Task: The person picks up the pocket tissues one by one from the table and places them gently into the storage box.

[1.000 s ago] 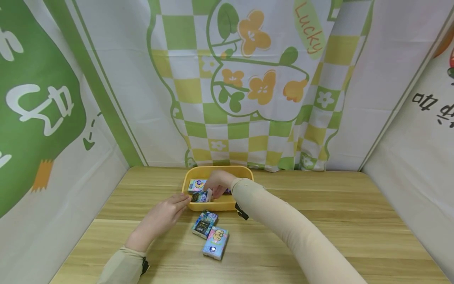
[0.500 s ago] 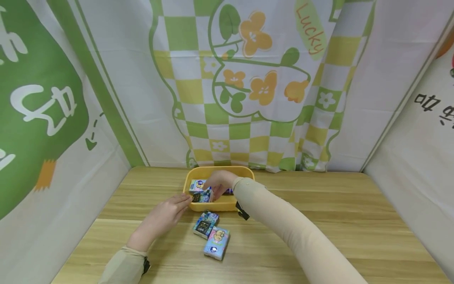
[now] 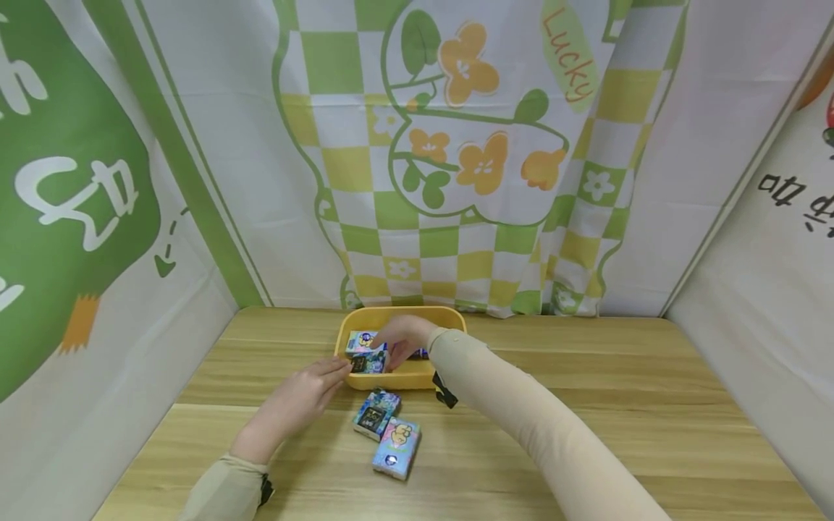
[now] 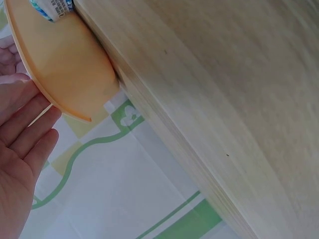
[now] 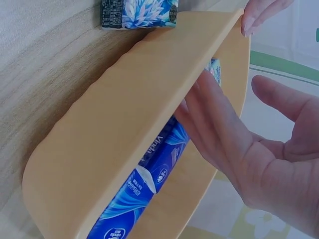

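Note:
A yellow plastic basket (image 3: 407,380) stands near the table's back edge. My left hand (image 3: 296,394) touches its left end, and in the left wrist view the fingers (image 4: 37,117) lie extended along the rim. The fingers of my right hand (image 3: 407,336) reach down inside, against a dark floral tissue pack (image 3: 368,362); the right wrist view shows the thumb (image 5: 279,94) held apart. Behind that pack lies a light blue tissue pack (image 3: 361,341). Blue tissue packs (image 5: 127,199) fill part of the basket under my right hand. The basket's wall hides my right fingertips.
In front of the basket, a dark floral tissue pack (image 3: 377,413) and a blue-pink tissue pack (image 3: 397,449) lie touching on the wooden table (image 3: 554,449). A patterned cloth (image 3: 443,253) hangs behind the table, with printed cloth walls (image 3: 749,275) on both sides.

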The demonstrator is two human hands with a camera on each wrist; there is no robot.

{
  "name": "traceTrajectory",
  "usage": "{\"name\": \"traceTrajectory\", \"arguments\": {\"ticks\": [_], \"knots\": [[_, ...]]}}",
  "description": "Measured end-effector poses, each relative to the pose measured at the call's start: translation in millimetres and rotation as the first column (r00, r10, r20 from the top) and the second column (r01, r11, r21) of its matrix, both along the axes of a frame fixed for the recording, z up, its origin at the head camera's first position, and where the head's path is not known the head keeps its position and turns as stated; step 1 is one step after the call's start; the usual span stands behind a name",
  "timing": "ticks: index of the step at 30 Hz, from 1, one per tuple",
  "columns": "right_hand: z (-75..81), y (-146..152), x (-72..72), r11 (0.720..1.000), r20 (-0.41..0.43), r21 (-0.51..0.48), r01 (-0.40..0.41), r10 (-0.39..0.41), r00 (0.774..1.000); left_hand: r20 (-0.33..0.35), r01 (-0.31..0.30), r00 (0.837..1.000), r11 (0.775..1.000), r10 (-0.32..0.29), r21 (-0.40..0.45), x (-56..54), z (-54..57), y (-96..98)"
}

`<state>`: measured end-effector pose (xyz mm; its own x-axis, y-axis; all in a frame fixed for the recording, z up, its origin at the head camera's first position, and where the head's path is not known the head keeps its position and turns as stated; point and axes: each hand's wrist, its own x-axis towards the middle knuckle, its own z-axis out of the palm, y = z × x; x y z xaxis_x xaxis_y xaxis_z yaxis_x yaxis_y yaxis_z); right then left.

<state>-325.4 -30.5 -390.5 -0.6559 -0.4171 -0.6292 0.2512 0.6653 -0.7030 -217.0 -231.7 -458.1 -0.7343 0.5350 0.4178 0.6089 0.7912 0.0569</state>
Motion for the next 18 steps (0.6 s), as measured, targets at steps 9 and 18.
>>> {"name": "traceTrajectory", "arguments": {"ticks": [9, 18], "knots": [[-0.9, -0.8, 2.0, 1.0, -0.033, -0.017, 0.0, 0.0, 0.999, 0.015, -0.016, 1.0, 1.0, 0.016, 0.001, 0.6, 0.0, 0.4], [-0.2, -0.7, 4.0, 1.0, -0.023, -0.016, 0.019, -0.019, 1.0, 0.016, -0.018, 1.0, 1.0, 0.018, 0.004, 0.9, -0.3, 0.7]]}}
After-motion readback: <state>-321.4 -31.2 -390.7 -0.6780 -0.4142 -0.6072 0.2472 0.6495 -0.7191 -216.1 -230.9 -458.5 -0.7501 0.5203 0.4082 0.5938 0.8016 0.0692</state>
